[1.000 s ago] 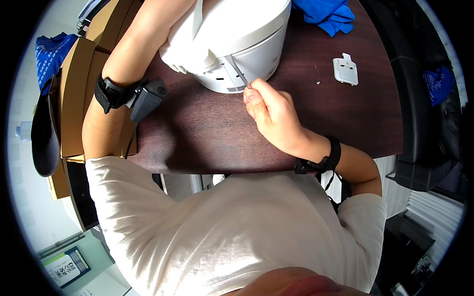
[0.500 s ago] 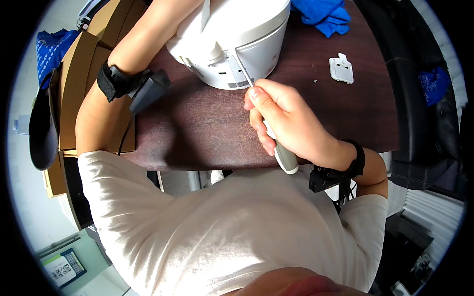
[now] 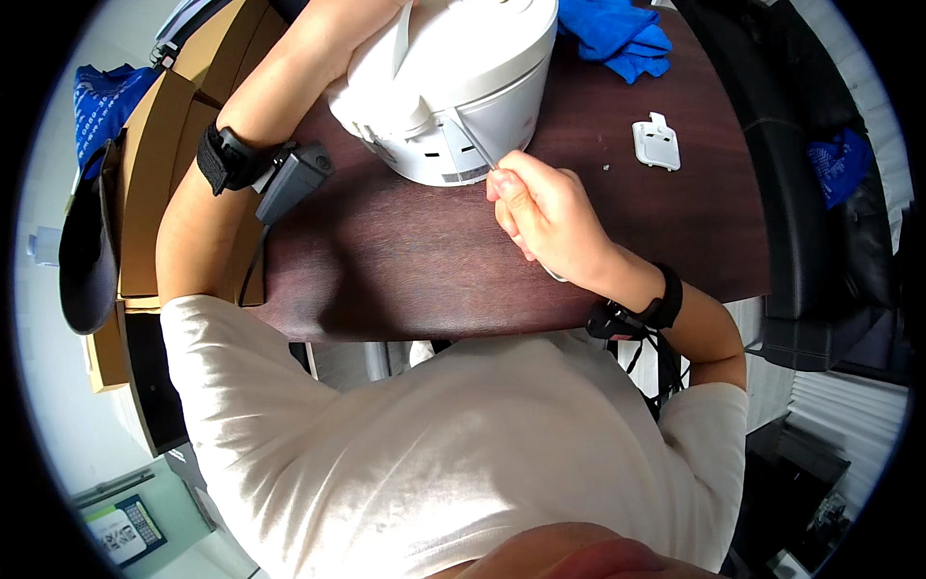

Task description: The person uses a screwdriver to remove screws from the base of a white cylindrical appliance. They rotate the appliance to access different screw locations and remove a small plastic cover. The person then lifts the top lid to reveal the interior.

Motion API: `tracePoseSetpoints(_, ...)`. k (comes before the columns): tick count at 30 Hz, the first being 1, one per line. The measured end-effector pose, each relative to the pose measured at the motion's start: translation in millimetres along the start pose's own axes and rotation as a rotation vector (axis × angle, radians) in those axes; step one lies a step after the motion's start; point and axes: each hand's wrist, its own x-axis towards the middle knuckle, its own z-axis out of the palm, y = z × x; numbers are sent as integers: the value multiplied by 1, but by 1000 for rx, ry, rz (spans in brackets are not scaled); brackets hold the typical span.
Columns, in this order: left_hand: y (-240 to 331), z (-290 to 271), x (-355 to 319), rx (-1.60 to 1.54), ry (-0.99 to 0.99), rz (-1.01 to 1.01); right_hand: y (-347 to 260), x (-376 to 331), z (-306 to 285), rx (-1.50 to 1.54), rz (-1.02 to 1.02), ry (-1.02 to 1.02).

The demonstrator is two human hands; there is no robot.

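A white rice cooker (image 3: 482, 72) stands at the far side of the table, its handle raised at the left. My right hand (image 3: 552, 214) is closed around a screwdriver (image 3: 475, 142). The metal shaft slants up and left to the cooker's lower side, near its dark slots. Whether the tip sits in an opening is not clear. Most of the handle is hidden by my palm. My left hand (image 3: 371, 21) reaches to the cooker's left side at the upper edge of the view, with its fingers out of sight.
A small white cover plate (image 3: 657, 147) lies on the dark brown table (image 3: 434, 270), right of the cooker, with a tiny bit (image 3: 606, 167) nearby. Behind it is a blue cloth (image 3: 622, 43). Cardboard boxes (image 3: 159, 183) line the left; a black seat (image 3: 791, 222) borders the right.
My right hand has tipped the screwdriver so its handle is now mostly hidden, and the forearm has shifted slightly up and left. The cooker sits slightly lower in the view.
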Motion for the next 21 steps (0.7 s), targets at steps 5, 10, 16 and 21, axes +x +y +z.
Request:
tracePoseSetpoints(5, 2, 1, -2, -59, -27, 27, 19, 2, 3, -45, -120, 49)
tracePoseSetpoints(10, -2, 0, 1, -46, -28, 62, 28, 4, 7, -167, -248, 142)
tracePoseSetpoints(16, 0, 1, 0, -51, -25, 23, 33, 4, 5, -208, -236, 126)
tracePoseSetpoints(21, -3, 0, 3, -160, -70, 39, 42, 5, 1, -269, -310, 180)
